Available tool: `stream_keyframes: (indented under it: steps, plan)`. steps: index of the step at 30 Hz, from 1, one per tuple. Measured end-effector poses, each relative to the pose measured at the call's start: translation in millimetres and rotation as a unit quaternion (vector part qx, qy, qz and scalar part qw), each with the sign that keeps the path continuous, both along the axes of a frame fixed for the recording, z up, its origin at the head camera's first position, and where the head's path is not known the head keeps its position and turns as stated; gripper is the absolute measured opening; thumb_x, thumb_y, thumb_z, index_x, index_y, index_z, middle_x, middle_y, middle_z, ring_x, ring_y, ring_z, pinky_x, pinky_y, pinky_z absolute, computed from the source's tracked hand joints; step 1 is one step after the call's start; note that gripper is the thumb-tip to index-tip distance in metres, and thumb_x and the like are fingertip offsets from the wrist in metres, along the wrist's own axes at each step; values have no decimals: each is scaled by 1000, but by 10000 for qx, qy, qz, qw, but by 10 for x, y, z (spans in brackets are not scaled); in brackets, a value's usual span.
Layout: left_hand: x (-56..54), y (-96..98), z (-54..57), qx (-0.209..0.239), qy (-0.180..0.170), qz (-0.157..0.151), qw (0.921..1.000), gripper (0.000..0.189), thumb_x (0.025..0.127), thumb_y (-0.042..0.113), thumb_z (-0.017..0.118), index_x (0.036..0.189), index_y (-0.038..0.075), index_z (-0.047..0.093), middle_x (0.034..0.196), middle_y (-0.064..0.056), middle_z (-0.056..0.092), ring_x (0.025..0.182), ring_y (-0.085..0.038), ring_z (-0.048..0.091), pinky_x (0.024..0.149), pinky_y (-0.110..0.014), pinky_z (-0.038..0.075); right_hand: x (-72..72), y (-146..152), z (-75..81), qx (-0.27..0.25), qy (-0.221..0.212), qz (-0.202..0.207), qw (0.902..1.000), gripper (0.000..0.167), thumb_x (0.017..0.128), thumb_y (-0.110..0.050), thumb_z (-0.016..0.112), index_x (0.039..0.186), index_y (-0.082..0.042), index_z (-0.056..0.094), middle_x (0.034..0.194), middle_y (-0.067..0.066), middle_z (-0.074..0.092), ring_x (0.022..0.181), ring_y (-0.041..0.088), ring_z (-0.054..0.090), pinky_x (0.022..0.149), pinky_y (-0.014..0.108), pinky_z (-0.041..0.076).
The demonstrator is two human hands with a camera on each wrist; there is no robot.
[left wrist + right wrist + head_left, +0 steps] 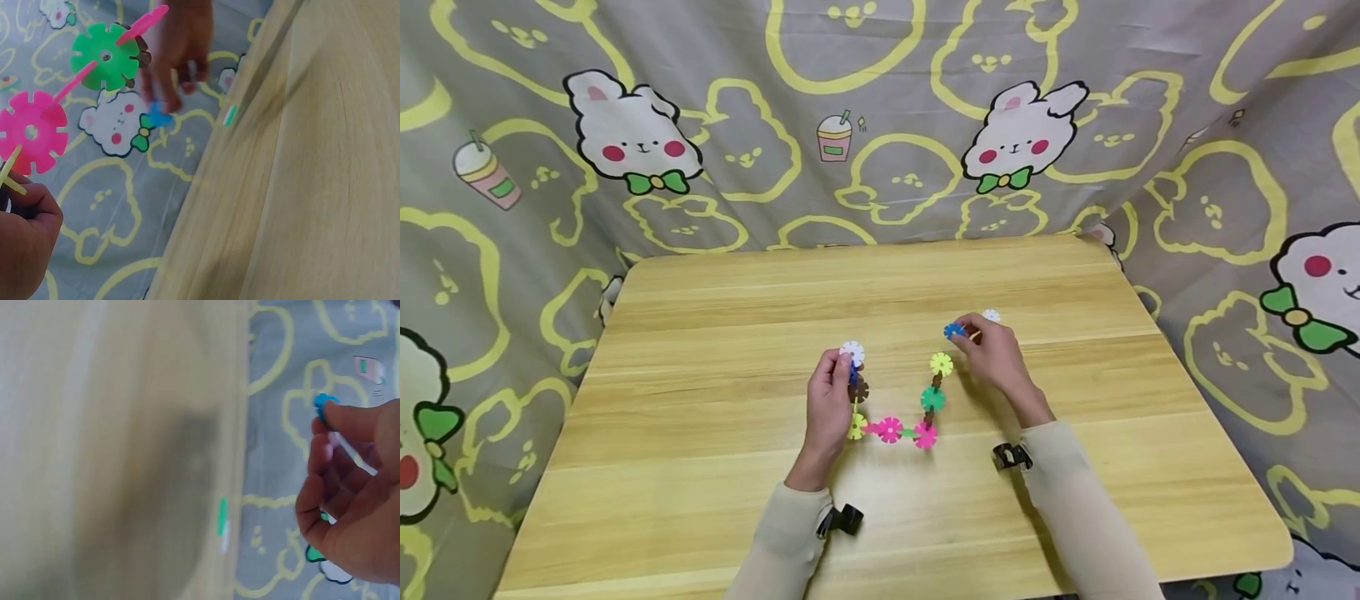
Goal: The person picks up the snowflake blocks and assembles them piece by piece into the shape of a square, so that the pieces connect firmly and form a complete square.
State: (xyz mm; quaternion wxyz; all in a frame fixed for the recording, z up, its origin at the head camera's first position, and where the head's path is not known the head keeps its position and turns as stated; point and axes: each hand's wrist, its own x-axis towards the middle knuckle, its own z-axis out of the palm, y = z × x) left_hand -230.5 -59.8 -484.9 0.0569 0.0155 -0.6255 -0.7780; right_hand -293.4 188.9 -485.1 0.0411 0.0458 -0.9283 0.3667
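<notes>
My left hand (pixel 831 400) pinches the near end of a chain of slotted plastic snowflake discs, by a white disc (pixel 852 353) and a blue one below it. From there the chain runs through a yellow disc (pixel 857 427), a pink disc (pixel 891 430) and another pink one at the corner. It then climbs past a green disc (pixel 933 398) to a yellow disc (pixel 942 364) at its far end. My right hand (pixel 996 354) holds a single blue snowflake disc (pixel 953 332) between thumb and fingertip, apart from that yellow end. In the right wrist view the blue disc (pixel 324 406) shows edge-on.
A loose white disc (pixel 991 316) lies on the wooden table (pixel 700 333) just beyond my right hand. A green piece (pixel 222 515) is beside it in the right wrist view. Patterned grey curtain (pixel 895 108) surrounds the table's back and sides.
</notes>
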Motion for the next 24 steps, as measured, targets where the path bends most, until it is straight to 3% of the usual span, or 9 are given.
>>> stream_keyframes:
  steps: [4,9,15,24]
  plan:
    - [0,8,-2,-30,20,17,10000,27,104,23,44,103,-2,54,81,1,55,62,-7,51,57,-19,46,78,-97,134,-456,780,164,9958,16,94,-23,65,107,-13,68,89,4,68,74,17,59,65,28,49]
    - [9,16,5,-48,39,-7,10000,27,104,23,44,102,-2,54,81,1,54,62,-7,50,56,-19,46,237,-316,307,-751,1358,605,9860,13,91,-20,68,102,-13,71,85,-1,70,71,10,59,65,25,50]
    - [10,20,-9,-199,16,-77,9998,27,104,25,43,103,0,54,83,0,54,64,-8,50,58,-20,47,367,-520,437,-744,1702,1099,9764,11,89,-20,71,98,-14,72,84,-4,71,70,7,58,66,30,51]
    - [19,28,10,-212,62,-188,9996,29,104,30,44,103,3,55,83,-3,53,64,-9,49,56,-20,46,395,-664,444,-780,1931,1629,9644,9,88,-18,72,95,-14,73,87,-4,72,69,6,57,62,30,51]
